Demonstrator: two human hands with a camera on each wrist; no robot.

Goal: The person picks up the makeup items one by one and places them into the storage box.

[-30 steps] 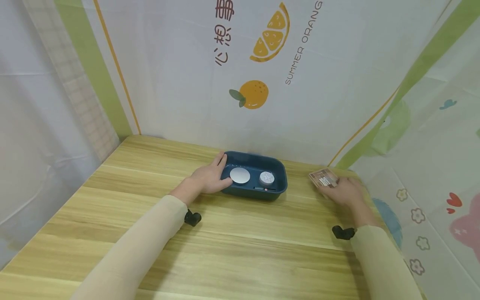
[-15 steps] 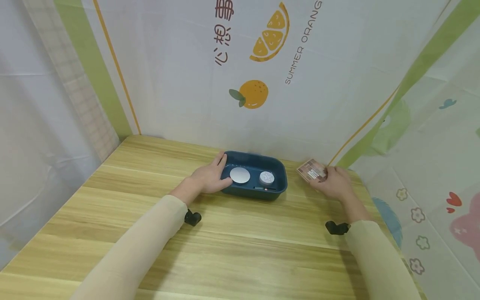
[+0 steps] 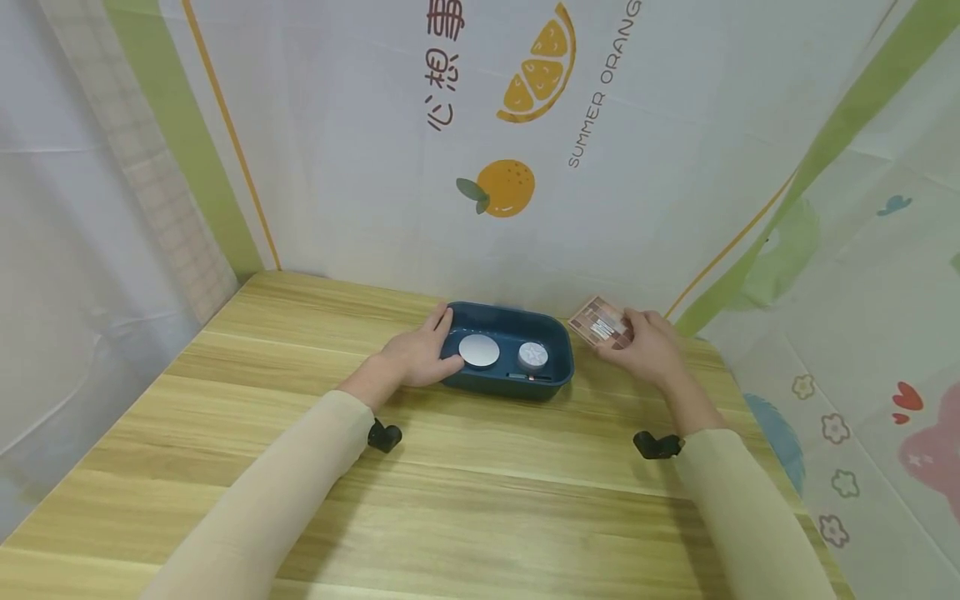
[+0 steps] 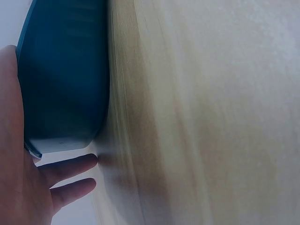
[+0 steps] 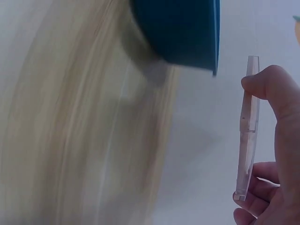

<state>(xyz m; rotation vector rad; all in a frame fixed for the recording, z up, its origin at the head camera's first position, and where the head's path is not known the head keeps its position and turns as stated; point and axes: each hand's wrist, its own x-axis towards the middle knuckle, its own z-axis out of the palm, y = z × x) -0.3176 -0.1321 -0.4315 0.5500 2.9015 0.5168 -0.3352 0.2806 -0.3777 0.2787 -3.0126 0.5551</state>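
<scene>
In the head view a dark blue plastic bin [image 3: 510, 389] stands on the table. It contains a plain white oval item [image 3: 478, 350], a round white case with a star pattern [image 3: 532, 356] and a slim dark stick [image 3: 529, 378]. My left hand [image 3: 415, 354] rests against the bin's left end, thumb over the rim; the left wrist view has two fingers [image 4: 72, 168] extended beside it. Just right of the bin, my right hand [image 3: 647, 346] pinches a clear-cased eyeshadow palette [image 3: 597, 322] with brown and pink squares. Seen edge-on from the right wrist, the palette [image 5: 248, 126] hangs above table level.
The wood-grain table [image 3: 450, 517] extends toward me. Behind it hangs a white curtain [image 3: 360, 167] with orange prints. Another printed curtain [image 3: 885, 333] borders the right side, and pale cloth [image 3: 75, 250] covers the left.
My right hand has carried the palette leftward and slightly away from me, from the table's far right to beside the bin's right end. The left hand and bin have stayed put.
</scene>
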